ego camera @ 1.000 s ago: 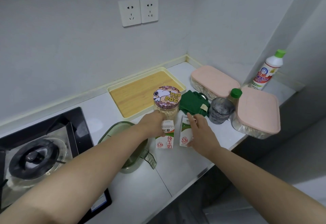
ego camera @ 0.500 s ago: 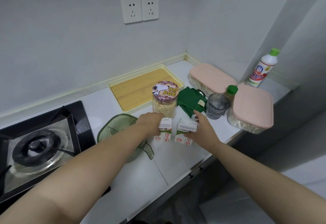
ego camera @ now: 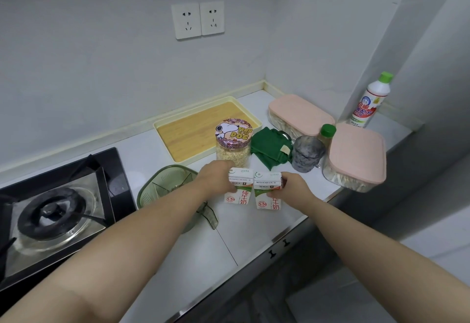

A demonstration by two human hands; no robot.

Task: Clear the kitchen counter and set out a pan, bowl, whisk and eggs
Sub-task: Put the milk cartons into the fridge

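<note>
Two milk cartons stand side by side, touching, near the front edge of the counter (ego camera: 229,241). The left hand (ego camera: 216,177) grips the left milk carton (ego camera: 240,186) by its top, fingers curled round the far side. The right hand (ego camera: 292,186) grips the right milk carton (ego camera: 267,190) the same way from its right side. Whether the cartons rest on the counter or are just off it cannot be told.

From the cartons, at 12 o'clock and just behind them, is a jar (ego camera: 232,144) of oats with a cartoon-dog lid. At 1 o'clock lies a folded green cloth (ego camera: 269,148), and at 2 o'clock stands a grey cup (ego camera: 306,153) with a small green-capped bottle (ego camera: 326,132) behind it. Two pink-lidded boxes (ego camera: 356,155) sit at 2 to 3 o'clock. At 11 o'clock is a wood-bottomed tray (ego camera: 193,132), at 9 o'clock a green strainer basket (ego camera: 162,188) under the left forearm, and beyond it a gas stove (ego camera: 53,210). A white bottle (ego camera: 368,101) stands on a ledge at far 2 o'clock.
</note>
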